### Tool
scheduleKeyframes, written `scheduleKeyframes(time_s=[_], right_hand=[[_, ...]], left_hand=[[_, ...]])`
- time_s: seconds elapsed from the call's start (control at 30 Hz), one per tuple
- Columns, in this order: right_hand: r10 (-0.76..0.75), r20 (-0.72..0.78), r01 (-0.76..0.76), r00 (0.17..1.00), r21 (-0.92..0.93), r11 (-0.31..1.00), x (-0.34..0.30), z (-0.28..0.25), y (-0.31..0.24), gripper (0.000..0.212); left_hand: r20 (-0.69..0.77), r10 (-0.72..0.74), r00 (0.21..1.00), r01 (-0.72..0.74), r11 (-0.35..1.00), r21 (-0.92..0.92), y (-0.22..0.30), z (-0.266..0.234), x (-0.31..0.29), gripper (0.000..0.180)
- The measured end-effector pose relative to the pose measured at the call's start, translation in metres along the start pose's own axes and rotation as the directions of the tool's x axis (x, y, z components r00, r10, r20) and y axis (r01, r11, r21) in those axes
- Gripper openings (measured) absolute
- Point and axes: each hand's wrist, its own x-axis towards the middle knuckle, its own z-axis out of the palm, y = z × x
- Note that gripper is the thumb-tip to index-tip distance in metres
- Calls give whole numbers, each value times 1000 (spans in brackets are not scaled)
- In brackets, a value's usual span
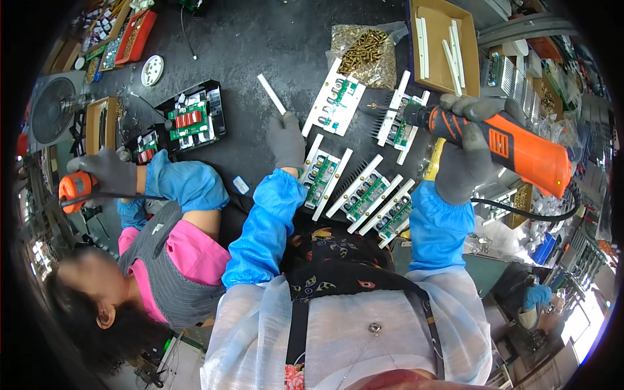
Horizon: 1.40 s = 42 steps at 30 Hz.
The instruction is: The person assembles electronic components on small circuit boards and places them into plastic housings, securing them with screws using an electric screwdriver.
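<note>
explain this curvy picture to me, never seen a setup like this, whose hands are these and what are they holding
There's no robot here: a person wears a wide fisheye camera on their head, looking down, so edges bend. Their gloved left hand holds a white strip; their gloved right hand grips an orange power tool. On the dark workbench lie green circuit boards and a clear bag of brass-coloured parts. A co-worker is at the left.

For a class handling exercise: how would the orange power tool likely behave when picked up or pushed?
The orange power tool looks bulky in the right hand, so it is probably fairly heavy. Its rounded casing might let it roll if pushed. The black cord curving from its rear could tug as it moves.
</note>
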Motion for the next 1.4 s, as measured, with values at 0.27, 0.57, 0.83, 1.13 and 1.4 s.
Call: scheduleKeyframes(time_s=[0.27,0.57,0.83,1.13,1.4], right_hand=[[-76,-24,75,997,-40,996,10,-15,-2,57],[-74,-35,73,997,-30,997,17,-19,0,50],[-9,20,10,1000,-81,997,37,-12,12,57],[15,94,1,995,-171,985,49,-4,29,57],[118,145,-88,982,-199,976,48,-2,37,58]], left_hand=[[-26,302,953,-292,937,194,12,51,27,34],[169,548,819,-558,692,459,66,30,-10,30],[462,677,573,-802,349,484,23,67,-44,24],[418,661,623,-753,360,551,23,77,-38,24],[377,690,618,-744,360,563,20,81,-38,23]])
